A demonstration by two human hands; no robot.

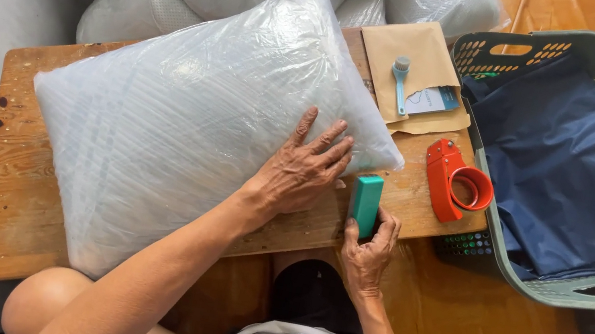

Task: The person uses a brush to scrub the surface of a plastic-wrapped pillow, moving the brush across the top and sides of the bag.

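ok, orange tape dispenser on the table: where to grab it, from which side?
Probably take the orange tape dispenser by its long handle, coming from above: it lies flat near the table edge, handle clear on the left, with the tape ring on the basket side. Both hands are busy: the left hand on the bagged pillow, the right hand holding the teal block.

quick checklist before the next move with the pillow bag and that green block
1. Left hand flat on the bagged pillow, pinning it: ok.
2. Right hand gripping the green block at the bag's edge: ok.
3. Pillow fully on the wooden table: not ok, its lower corner overhangs the near edge.
4. Bag's open end sealed: cannot tell, the edge by the block is unclear.
5. Red tape dispenser close to the right hand: ok.
6. Brush and envelope clear of the pillow: cannot tell, the pillow's corner meets the envelope's edge.
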